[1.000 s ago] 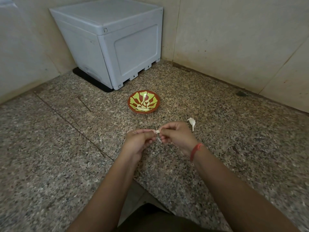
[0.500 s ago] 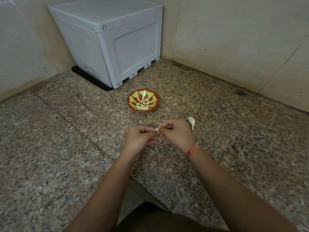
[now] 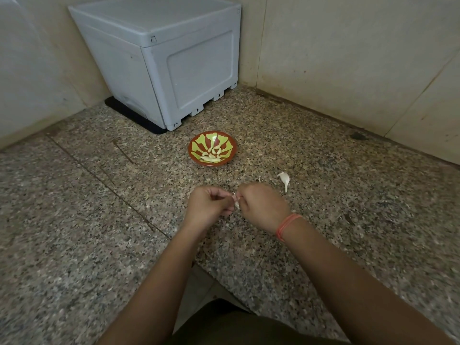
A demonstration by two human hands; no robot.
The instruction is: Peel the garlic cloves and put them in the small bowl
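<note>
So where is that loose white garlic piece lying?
In the head view the garlic piece lies on the speckled stone, just beyond the right hand and to the right of the small bowl, touching neither.

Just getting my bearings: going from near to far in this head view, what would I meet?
Left hand and right hand pinching a garlic clove → loose unpeeled clove → small bowl with peeled cloves → grey box in the corner.

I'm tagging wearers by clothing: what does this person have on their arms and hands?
Both forearms are bare, no sleeves in view. Neither the left hand nor the right hand wears a glove. The right wrist carries a thin orange-red thread band, wound in a couple of strands.
</note>
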